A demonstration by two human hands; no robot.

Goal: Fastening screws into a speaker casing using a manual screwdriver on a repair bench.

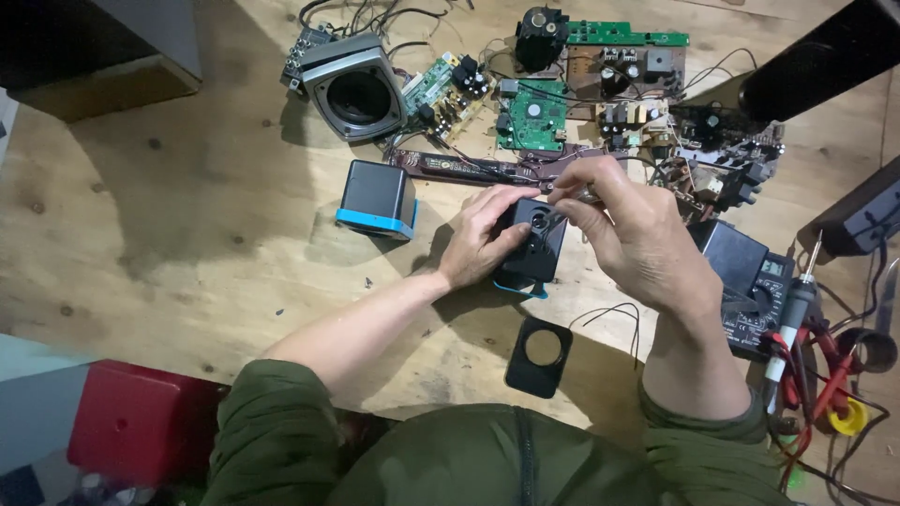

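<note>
My left hand [480, 236] grips the side of a small black cube speaker [536, 245] with a blue base, steadying it on the wooden table [187, 215]. My right hand [630, 230] hovers over the speaker's top, its fingers pinched on a thin metal tool [572, 199] whose tip meets the speaker. A black square cover plate with a round hole [539, 356] lies on the table just below the speaker.
A second black and blue cube speaker [378, 199] stands to the left. A grey speaker housing [356, 89] and several green circuit boards [534, 112] lie at the back. A black multimeter [750, 286], a soldering iron [792, 319] and red leads sit at right.
</note>
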